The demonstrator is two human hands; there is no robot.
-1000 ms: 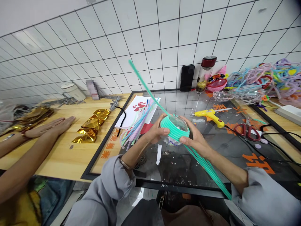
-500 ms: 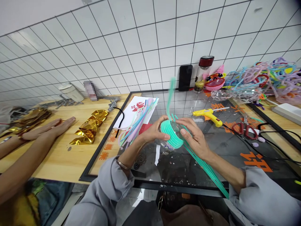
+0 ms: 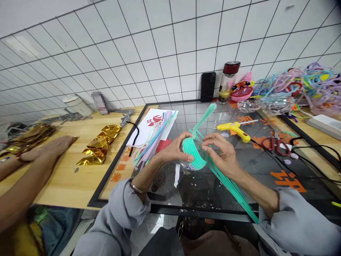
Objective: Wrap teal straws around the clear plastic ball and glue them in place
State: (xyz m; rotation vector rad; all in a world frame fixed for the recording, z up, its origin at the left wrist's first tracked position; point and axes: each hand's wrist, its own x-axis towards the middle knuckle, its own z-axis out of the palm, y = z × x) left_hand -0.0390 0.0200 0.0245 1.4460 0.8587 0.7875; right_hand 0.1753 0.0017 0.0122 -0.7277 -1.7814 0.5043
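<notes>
Two bare hands work over the dark glass-topped table (image 3: 255,167), on which a yellow hot-glue gun (image 3: 234,127) lies. Far left of the glue gun, another person's hands (image 3: 48,149) lie flat on a pale wooden table (image 3: 80,177).

Left of the glue gun and nearer the camera, the left hand (image 3: 173,151) curls round a clear plastic ball wound with a teal fuzzy-wire coil (image 3: 193,154), its thumb pressed on the coil's side. The right hand (image 3: 222,154), just below the glue gun, pinches the coil's upper rim with thumb and fingertips. Half a second ago its fingers lay flatter over the coil. The ball seems held above the glass and has scarcely moved.

Smallest but most changed is the free teal wire end (image 3: 205,115). A second ago it pointed far up and away to the left of the glue gun. It then stood upright and blurred, and now it leans toward the glue gun and looks much shorter. By my reading, another turn has gone onto the coil. Long teal strands (image 3: 229,188) trail toward the right sleeve.
</notes>
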